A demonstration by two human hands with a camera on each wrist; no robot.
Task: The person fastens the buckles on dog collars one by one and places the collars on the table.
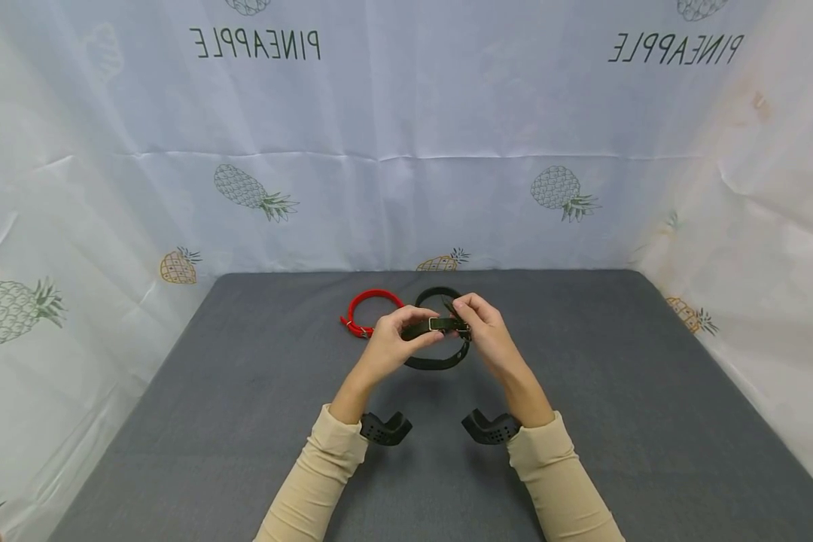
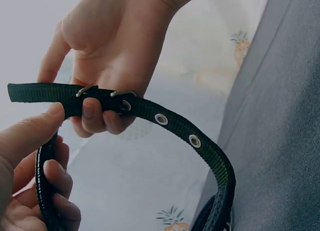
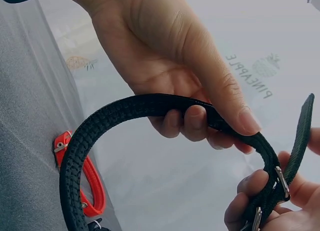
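Both hands hold a dark collar over the table, black with a green ribbed inner side in the left wrist view. My left hand pinches the band left of a metal buckle. My right hand grips the buckle end, fingers around the buckle. A strap tip sticks out past the buckle. Metal-ringed holes run along the band, which curves down in a loop. Parts of the buckle are hidden by fingers.
A red collar lies on the grey tabletop, left of the hands. Another dark collar seems to lie beside it, partly hidden. Behind stands a white curtain with pineapple prints. Dark wrist mounts jut inward from both sleeves.
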